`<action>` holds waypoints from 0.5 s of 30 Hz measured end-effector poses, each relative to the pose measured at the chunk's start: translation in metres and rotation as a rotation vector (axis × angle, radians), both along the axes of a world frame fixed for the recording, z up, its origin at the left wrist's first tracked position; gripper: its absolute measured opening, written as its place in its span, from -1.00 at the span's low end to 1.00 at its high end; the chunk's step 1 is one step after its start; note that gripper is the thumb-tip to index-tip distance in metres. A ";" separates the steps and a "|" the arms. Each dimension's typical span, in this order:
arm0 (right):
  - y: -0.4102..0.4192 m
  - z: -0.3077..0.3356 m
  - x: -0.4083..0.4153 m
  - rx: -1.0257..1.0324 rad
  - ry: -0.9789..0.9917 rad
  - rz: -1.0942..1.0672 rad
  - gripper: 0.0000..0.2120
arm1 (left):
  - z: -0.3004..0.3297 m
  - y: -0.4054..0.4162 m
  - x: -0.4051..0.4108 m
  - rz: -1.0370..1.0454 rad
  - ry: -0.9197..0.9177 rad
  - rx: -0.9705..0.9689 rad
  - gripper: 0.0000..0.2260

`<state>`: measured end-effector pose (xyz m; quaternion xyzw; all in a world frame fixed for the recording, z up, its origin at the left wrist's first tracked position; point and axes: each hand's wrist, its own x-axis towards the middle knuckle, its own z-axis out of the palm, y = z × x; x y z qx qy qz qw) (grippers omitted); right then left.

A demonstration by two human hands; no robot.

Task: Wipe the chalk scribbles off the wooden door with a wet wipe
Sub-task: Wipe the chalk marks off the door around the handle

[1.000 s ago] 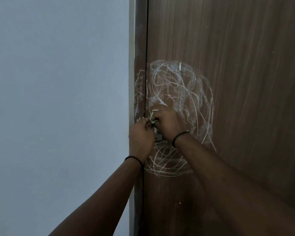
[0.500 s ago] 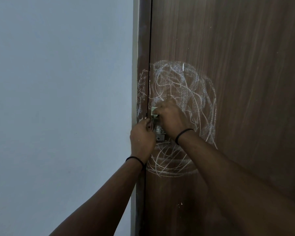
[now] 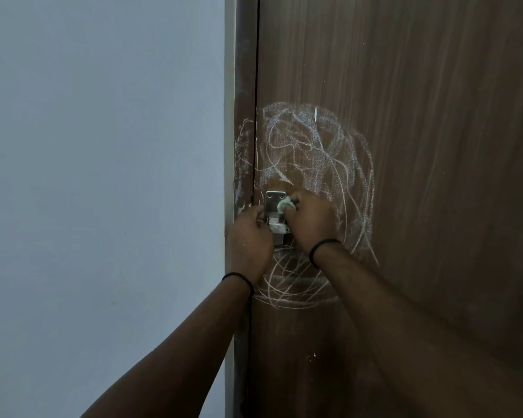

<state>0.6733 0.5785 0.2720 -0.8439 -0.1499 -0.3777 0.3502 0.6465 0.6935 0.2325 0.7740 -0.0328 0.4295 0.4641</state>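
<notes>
Brown door (image 3: 420,146) by a grey wall (image 3: 103,176) — wiping barely begun.
Right hand (image 3: 311,220) pinches the wipe (image 3: 284,204) beside the latch (image 3: 274,206); left hand (image 3: 249,236) curled, grasp unclear — chalk (image 3: 314,152) above the fingers comes next.

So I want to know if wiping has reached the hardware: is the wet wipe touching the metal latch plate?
Touching. In the head view the wet wipe, pinched by the right hand, overlaps the metal latch plate with no visible gap.

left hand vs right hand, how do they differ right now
The right hand pinches a pale green wet wipe against the metal latch plate; the left hand shows no wipe. The left hand sits lower, at the door's edge by the frame; the right lies over the chalk scribbles. Both wear a black wrist band.
</notes>
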 end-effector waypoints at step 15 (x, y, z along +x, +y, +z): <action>-0.007 0.008 0.000 0.060 0.246 0.017 -0.92 | -0.001 -0.001 0.002 -0.032 0.080 -0.054 -0.66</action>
